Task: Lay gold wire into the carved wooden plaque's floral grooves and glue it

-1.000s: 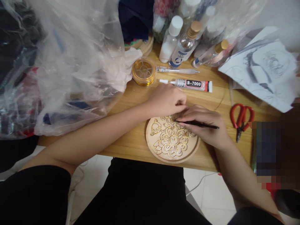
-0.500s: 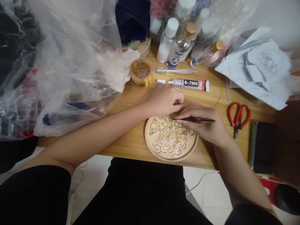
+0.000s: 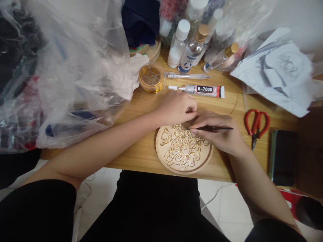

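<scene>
A round pale wooden plaque (image 3: 165,159) with a raised rim lies near the table's front edge. Gold wire outlines a large flower (image 3: 185,150) on it, with leaves and smaller shapes around. My left hand (image 3: 178,107) rests over the plaque's far edge, its fingers curled closed; whatever they pinch is hidden. Beside it, my right hand (image 3: 218,131) grips slim dark tweezers (image 3: 214,128), the back end pointing right. Their tips are down at the upper part of the pattern, close to the left fingertips, too small to make out.
Behind the hands lie a B-7000 glue tube (image 3: 204,89), a pen (image 3: 186,76) and a spool of gold wire (image 3: 151,78). Several bottles (image 3: 193,50) stand farther back. Red-handled pliers (image 3: 256,126) and a phone (image 3: 283,158) lie at right, plastic bags (image 3: 83,67) at left.
The hands stay in almost the same place on the plaque. The tweezers' back end has shifted very slightly; the view itself has moved a little.
</scene>
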Motion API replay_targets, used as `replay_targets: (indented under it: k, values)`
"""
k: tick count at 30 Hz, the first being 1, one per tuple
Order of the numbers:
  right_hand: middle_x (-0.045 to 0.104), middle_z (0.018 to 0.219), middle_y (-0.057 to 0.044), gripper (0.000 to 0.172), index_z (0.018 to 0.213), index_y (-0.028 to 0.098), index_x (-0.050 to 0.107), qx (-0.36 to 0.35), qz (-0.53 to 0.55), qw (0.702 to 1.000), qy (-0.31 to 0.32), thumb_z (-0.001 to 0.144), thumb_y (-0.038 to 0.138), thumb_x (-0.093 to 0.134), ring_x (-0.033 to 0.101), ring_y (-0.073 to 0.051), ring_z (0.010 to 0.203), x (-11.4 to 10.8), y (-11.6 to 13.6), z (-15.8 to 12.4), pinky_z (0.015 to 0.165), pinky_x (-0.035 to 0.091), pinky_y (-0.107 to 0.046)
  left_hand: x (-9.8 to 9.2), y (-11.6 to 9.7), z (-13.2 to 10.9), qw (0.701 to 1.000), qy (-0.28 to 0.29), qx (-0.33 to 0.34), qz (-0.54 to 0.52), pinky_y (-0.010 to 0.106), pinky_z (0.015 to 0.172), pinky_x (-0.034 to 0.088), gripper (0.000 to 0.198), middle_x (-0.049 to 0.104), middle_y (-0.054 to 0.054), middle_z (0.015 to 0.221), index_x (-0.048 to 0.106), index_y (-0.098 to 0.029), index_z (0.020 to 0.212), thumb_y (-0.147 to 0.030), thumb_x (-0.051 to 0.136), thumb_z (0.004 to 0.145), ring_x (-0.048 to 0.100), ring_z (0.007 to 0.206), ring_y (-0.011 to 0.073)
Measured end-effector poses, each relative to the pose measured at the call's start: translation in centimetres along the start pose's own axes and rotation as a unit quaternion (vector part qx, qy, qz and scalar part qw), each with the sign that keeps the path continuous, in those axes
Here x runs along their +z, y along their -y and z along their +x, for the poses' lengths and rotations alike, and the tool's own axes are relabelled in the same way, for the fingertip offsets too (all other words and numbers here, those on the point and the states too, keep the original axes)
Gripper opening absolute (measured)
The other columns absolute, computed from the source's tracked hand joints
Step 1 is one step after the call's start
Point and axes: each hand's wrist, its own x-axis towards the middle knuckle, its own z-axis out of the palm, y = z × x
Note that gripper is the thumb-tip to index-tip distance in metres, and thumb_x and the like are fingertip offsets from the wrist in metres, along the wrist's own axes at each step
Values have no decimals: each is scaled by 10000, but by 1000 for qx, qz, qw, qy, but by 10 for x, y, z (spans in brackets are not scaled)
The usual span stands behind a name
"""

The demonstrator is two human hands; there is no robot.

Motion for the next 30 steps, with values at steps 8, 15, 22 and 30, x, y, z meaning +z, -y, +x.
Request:
replay_targets:
  k: [8, 15, 22, 30]
  values:
    - [707, 779, -25, 86, 808, 211, 737, 9, 25, 1000, 13, 747, 151, 747, 647, -149, 772, -3, 2, 0, 728, 526, -305, 1, 1, -1, 1000, -4, -3, 2, 256, 572, 296, 188, 621, -15, 595, 675, -180, 629, -303, 653, 771, 507, 577, 94]
    - [699, 725, -10, 55, 769, 210, 723, 58, 72, 995, 43, 734, 214, 765, 646, -146, 690, -15, -1, -5, 664, 526, -301, 0, 0, -1, 1000, 2, -4, 9, 261, 589, 324, 168, 606, -15, 592, 684, -184, 646, -287, 654, 776, 518, 580, 95]
    - [622, 652, -2, 160, 760, 229, 710, 71, 156, 966, -193, 791, 386, 701, 559, -128, 577, -12, -12, -4, 522, 443, -274, -1, -1, 0, 1000, 2, -2, 11, 262, 600, 333, 215, 609, -16, 601, 671, -181, 645, -349, 677, 780, 521, 585, 102]
    - [572, 567, -12, 388, 978, 287, 660, 66, 3, 932, -357, 921, 573, 404, 591, -187, 514, -3, -6, -2, 477, 418, -340, -5, -3, -1, 1000, 19, -9, 7, 263, 596, 316, 217, 608, -12, 595, 684, -186, 647, -342, 666, 797, 526, 602, 111]
